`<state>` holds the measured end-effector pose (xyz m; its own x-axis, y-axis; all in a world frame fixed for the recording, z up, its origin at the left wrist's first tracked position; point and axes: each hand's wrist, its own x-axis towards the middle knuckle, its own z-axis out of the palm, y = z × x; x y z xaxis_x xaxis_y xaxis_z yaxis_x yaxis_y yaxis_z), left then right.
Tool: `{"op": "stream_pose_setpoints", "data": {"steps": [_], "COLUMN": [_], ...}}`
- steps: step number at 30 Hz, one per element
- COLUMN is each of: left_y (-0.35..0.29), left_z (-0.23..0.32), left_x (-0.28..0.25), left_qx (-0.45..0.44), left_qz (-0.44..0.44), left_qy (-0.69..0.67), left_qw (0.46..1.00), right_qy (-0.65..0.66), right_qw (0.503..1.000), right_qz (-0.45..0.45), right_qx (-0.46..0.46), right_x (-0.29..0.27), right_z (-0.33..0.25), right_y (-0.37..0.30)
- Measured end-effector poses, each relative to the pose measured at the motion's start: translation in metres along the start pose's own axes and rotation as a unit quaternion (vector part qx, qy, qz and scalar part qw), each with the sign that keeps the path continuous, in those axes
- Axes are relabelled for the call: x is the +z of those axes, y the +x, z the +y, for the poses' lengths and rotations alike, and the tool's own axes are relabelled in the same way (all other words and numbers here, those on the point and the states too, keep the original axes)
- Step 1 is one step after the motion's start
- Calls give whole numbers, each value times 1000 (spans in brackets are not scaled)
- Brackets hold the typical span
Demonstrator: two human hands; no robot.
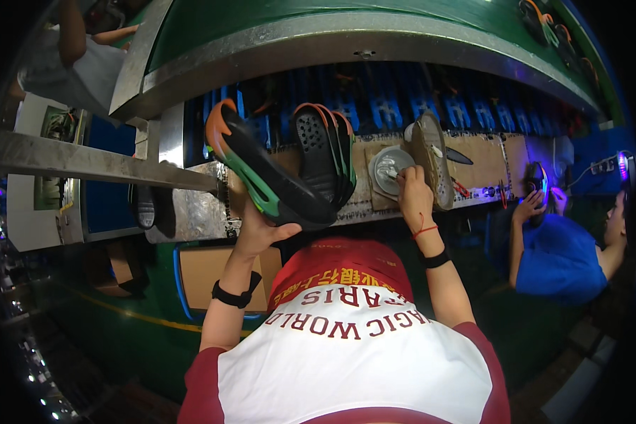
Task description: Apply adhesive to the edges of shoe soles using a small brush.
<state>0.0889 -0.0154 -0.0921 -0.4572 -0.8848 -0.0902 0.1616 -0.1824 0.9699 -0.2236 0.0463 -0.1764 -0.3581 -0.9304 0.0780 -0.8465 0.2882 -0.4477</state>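
While a white shirt with maroon sleeves and a red apron occupy the near edge, both forearms extend beyond them, each with a black wristband. Below, on the left side, a cardboard box sits within a blue-edged surround.

The left hand has its grip closed on a black shoe sole, thumb at the near side. The shoe sole, edged in orange and green, is held tilted above the tabletop, its orange end pointing up and to the left. The right hand (a red cord circles its wrist) has its fingers drawn together at the right side of a pale bowl; whether its grip contains anything cannot be told. White material lies in the bowl.

Just right of the raised shoe sole stands a group of similar black soles, set close together. Right of the bowl, near the right hand, is a tan shoe-shaped piece, with a dark pointed object beside it. Farther left rests a dark sole.

Behind the tabletop runs a row of blue racks, then a metal beam bordering a green surface. A co-worker in blue handles a dark shoe at right; a person in grey appears at upper left.
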Motion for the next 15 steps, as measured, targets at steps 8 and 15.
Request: {"op": "stream_pose_setpoints", "data": {"steps": [8,15], "left_y": [21,26], "left_z": [41,65], "left_x": [42,58], "left_qx": [135,249], "left_qz": [-65,-129], "left_qy": [156,344], "left_qw": [976,896], "right_qy": [256,279], "right_qw": [956,923], "right_qz": [97,33], "right_qx": [-103,-264], "right_x": [-94,-138], "right_z": [-43,-75], "right_y": [2,-4]}}
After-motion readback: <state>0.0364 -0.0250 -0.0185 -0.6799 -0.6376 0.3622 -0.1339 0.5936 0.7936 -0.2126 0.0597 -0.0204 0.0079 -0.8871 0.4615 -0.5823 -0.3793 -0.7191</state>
